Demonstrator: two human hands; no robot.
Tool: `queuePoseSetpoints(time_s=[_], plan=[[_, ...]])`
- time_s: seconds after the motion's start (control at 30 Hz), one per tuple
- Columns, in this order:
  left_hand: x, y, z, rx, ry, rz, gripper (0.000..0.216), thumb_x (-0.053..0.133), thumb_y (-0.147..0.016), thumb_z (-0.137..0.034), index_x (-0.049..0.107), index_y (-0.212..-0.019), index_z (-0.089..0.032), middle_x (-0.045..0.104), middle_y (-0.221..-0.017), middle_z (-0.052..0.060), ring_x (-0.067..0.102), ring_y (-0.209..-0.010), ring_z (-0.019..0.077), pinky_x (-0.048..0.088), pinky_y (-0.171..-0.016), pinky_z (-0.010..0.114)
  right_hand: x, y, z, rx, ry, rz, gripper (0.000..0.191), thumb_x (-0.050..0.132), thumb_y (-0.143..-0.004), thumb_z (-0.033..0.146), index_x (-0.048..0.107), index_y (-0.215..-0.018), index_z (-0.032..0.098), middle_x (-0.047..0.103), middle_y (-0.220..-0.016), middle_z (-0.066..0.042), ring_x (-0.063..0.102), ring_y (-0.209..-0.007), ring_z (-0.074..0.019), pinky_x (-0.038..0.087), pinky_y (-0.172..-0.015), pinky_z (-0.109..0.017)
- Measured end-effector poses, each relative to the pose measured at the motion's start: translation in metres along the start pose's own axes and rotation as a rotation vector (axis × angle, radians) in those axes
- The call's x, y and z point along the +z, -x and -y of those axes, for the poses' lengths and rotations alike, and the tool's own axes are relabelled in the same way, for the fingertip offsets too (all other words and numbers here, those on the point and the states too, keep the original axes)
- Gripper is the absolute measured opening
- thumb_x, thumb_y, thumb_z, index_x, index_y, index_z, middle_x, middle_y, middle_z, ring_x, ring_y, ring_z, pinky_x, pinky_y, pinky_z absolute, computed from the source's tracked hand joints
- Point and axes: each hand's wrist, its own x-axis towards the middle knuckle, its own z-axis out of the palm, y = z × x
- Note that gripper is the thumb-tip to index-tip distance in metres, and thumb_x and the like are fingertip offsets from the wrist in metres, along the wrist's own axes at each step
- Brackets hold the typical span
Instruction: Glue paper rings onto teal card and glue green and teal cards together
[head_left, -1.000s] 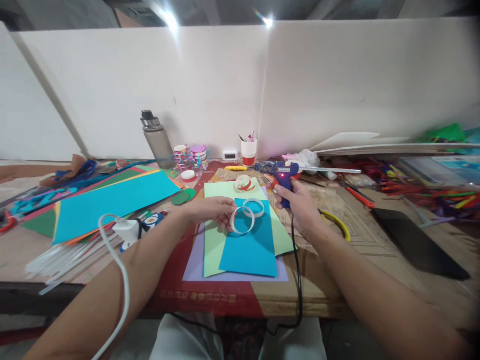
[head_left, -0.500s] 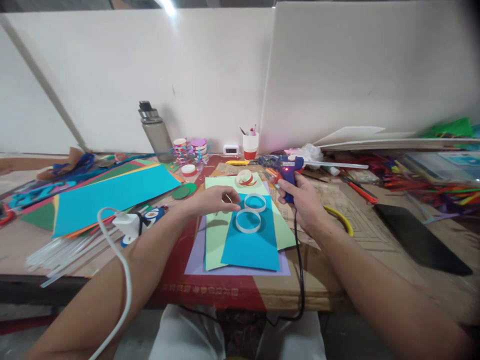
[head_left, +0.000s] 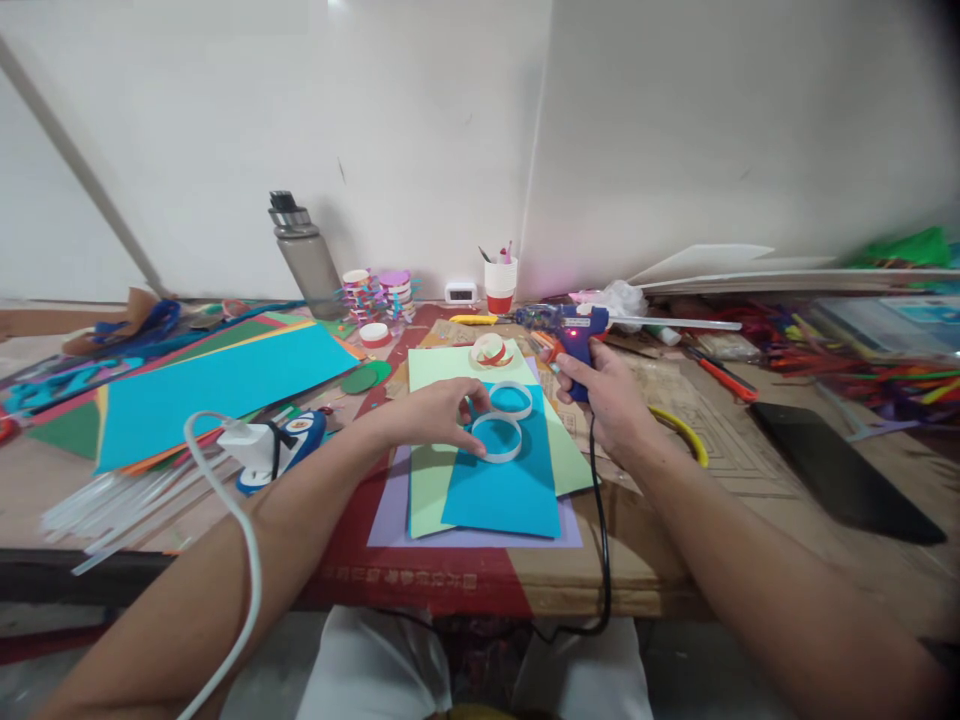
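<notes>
"Middle?"
"Smooth matt blue paper sheet [head_left: 501, 505]; two smooth white circular rings [head_left: 504, 457], satin."
"Right?"
"Blue pistol-shaped plastic glue gun [head_left: 577, 355], translucent stick [head_left: 675, 323]; smooth black rectangular phone [head_left: 844, 470]."
"Far left?"
"Grey translucent plastic-looking bottle [head_left: 307, 270], shiny metallic collar [head_left: 289, 217]."

A grey bottle [head_left: 306, 262], a small clock [head_left: 460, 293] and a pen cup [head_left: 500, 287] stand near the white wall [head_left: 420, 150].
</notes>
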Motion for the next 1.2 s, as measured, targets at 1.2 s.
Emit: queuePoseSetpoints(time_s=[1.2], plan=[[-0.021,-0.01,0.052,-0.216,-0.378,-0.366,0.025,0.053,-0.082,-0.031,0.069,-0.093,-0.016,0.068,-0.099,0.01,0.06,-0.093,0.0257,0.043,-0.081,0.033,-0.002,-0.002,-0.01,-0.015,0.067,0.009,0.022,0.066,-0.068,0.029,0.052,-0.083,0.021,0.051,-0.062,0.006,0.041,-0.049,-0.0069,0.034,-0.045,-0.022]])
